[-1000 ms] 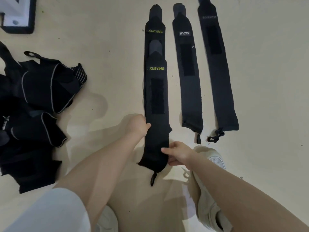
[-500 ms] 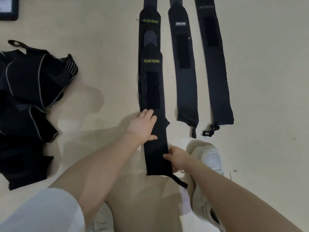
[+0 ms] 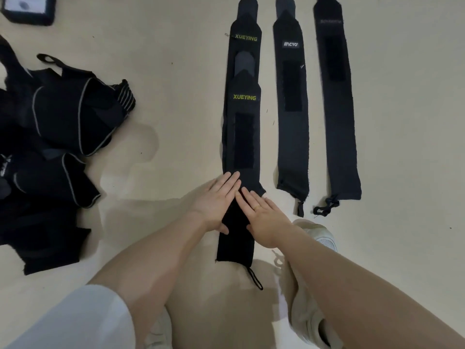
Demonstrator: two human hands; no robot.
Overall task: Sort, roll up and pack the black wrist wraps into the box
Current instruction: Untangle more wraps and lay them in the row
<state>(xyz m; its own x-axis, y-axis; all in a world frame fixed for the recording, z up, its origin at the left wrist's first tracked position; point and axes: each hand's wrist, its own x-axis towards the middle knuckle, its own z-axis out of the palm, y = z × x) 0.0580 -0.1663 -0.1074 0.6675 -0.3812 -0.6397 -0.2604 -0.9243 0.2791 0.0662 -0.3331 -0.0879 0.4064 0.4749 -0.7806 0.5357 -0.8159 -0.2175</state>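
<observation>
Two black wrist wraps with yellow XUEYING lettering lie stacked lengthwise on the floor; the upper wrap [image 3: 242,137] overlaps the lower wrap [image 3: 245,46]. My left hand [image 3: 216,200] and my right hand [image 3: 264,217] both press flat on the near part of the upper wrap, fingers straight. Its thumb loop [image 3: 255,278] trails toward me. To the right lie a wrap with a white label [image 3: 293,117] and a plain black wrap [image 3: 339,109], both flat and straight.
A heap of black wraps and supports with grey piping [image 3: 47,147] lies at the left. A black-edged box [image 3: 27,8] sits at the top left corner. My pale shoes [image 3: 314,285] stand by the near end of the wraps.
My right hand let go of the wrap's near edge and moved up to lie flat beside my left hand. The upper wrap now lies straight and smooth.
</observation>
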